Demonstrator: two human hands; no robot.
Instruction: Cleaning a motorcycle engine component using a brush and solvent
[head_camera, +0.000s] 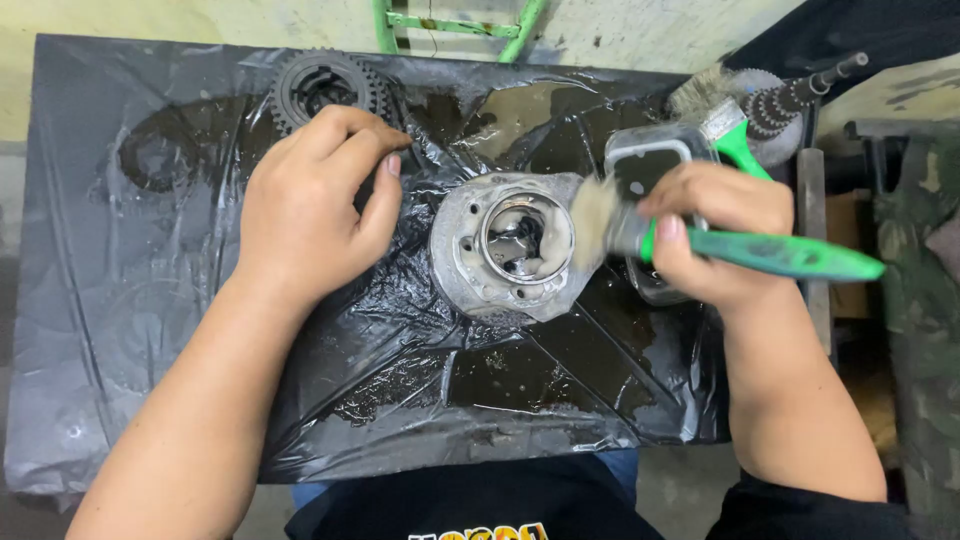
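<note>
A round metal engine cylinder (470, 255) with a shiny bore stands at the middle of a table covered in wet black plastic sheet (130, 300). My right hand (715, 235) grips a green-handled paintbrush (780, 255), and its pale bristles touch the cylinder's right rim. My left hand (315, 200) rests on the sheet just left of the cylinder, fingers curled loosely, holding nothing. A dark toothed gear (322, 85) lies beyond my left hand's fingers.
A clear plastic tub (650, 155) sits under and behind my right hand. A second green brush (725, 120) and a geared shaft (790, 100) lie at the back right. A green metal frame (455, 25) stands behind the table. Clutter crowds the right edge.
</note>
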